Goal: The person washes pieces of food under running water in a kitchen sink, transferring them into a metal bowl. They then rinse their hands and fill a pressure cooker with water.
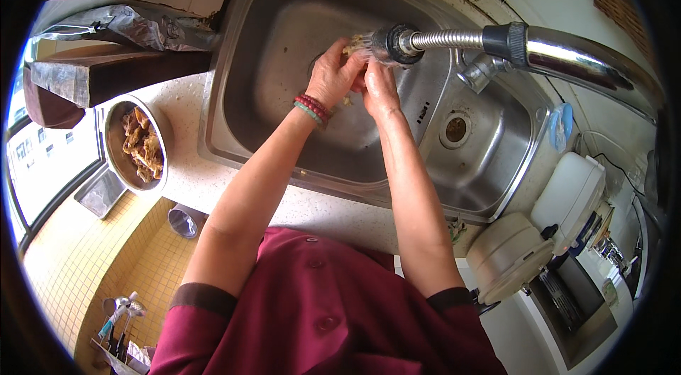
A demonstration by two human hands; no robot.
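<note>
My left hand (331,74), with red and green bead bracelets at its wrist, is raised over the large steel sink basin (276,88). Its fingers close around a pale yellowish food piece (353,46) right at the mouth of the faucet's spray head (387,45). Water seems to run from the head onto the piece. My right hand (381,86) is beside the left, its wet back towards me and its fingers mostly hidden below the spray head. Another yellowish bit (348,99) shows below the hands; what bears it is hidden.
A bowl of brown meat-like pieces (143,146) stands on the speckled counter (186,114) at left. The smaller basin (479,151) with its drain is at right. A lidded pot (508,258) and a white appliance (566,202) stand farther right; a small bin (183,221) is lower left.
</note>
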